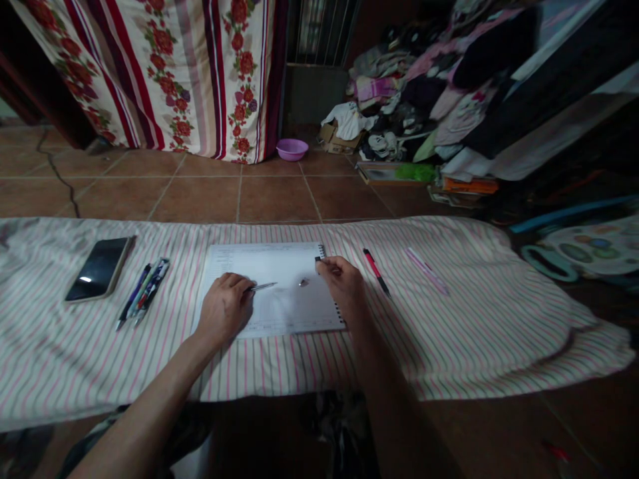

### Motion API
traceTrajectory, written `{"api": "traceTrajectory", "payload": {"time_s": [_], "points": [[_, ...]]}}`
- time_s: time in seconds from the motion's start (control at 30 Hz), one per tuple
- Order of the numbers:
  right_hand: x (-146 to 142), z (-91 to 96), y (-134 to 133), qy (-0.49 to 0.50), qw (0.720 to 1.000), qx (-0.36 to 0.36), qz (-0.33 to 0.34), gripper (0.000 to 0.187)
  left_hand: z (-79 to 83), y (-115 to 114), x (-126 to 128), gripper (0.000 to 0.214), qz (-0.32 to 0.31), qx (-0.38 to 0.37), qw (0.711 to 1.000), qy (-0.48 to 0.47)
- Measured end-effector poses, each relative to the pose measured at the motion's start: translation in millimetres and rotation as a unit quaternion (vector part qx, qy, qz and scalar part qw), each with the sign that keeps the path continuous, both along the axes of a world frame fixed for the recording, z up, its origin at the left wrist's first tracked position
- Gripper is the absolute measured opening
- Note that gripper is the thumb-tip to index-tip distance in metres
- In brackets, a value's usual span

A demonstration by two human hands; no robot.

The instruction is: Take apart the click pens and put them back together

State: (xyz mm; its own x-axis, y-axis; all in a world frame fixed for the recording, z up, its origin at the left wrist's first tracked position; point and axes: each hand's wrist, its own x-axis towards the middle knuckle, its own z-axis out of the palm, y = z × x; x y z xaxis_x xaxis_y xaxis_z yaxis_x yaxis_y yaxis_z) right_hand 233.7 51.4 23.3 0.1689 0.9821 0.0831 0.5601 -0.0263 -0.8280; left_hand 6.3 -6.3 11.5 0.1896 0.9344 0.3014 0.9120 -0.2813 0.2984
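A spiral notebook (284,313) lies open at a mostly white page on the striped cloth, its binding on the right. My left hand (227,306) rests on the notebook's left part, fingers closed on a slim, pointed pen part (264,286) that sticks out to the right. Over the binding side, my right hand (344,286) pinches a small dark piece (318,260), too small to name. Between the hands, a small shiny metal piece (303,283) sits on the page. Just right of my right hand lies a red and black pen (376,271).
A phone (100,269) and a bundle of several pens (143,293) lie to the left on the striped cloth (459,332). A pink and white pen (427,271) is at the right. Beyond are a purple basin (292,149), a floral curtain (194,80) and piled clothes (424,86).
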Motion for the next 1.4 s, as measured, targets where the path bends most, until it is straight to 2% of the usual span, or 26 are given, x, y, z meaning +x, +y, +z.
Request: {"api": "traceTrajectory", "payload": {"time_s": [0.2, 0.3, 0.43, 0.57, 0.67, 0.77, 0.9, 1.07, 1.27, 1.4], "points": [[-1, -9.8, 3, 0.063, 0.998, -0.006, 0.024, 0.027, 0.8, 0, 0, 0.021, -0.002, 0.001, 1.000, -0.004], [-4, -12.5, 2, 0.151, 0.987, -0.021, 0.048, 0.029, 1.2, 0, 0, 0.021, -0.001, 0.002, 1.000, -0.007], [-10, -6.4, -3, 0.283, 0.956, -0.049, 0.066, 0.034, 0.4, 0, 0, 0.021, -0.004, 0.011, 1.000, -0.008], [-14, 3.2, -8, 0.391, 0.910, -0.115, 0.075, 0.031, -0.5, 0, 0, 0.021, -0.001, 0.006, 1.000, -0.005], [-16, 7.3, -10, 0.443, 0.880, -0.151, 0.086, 0.026, -1.3, 0, -1, 0.021, -0.001, 0.002, 1.000, -0.004], [-18, 8.4, -11, 0.463, 0.865, -0.156, 0.112, 0.027, -2.0, 1, -1, 0.021, -0.002, -0.004, 1.000, -0.001], [-20, 6.4, -13, 0.464, 0.863, -0.140, 0.141, 0.031, -2.2, 1, -1, 0.021, -0.001, -0.001, 1.000, 0.000], [-26, 2.1, -15, 0.436, 0.877, -0.113, 0.169, 0.034, -1.0, 0, 0, 0.021, 0.003, 0.000, 1.000, -0.001], [-33, 4.7, -17, 0.454, 0.868, -0.088, 0.180, 0.027, -1.2, 1, -1, 0.021, -0.001, 0.003, 1.000, -0.004], [-38, 6.9, -18, 0.441, 0.874, -0.081, 0.188, 0.020, -0.8, 1, -1, 0.020, 0.001, 0.001, 1.000, 0.000]]}}
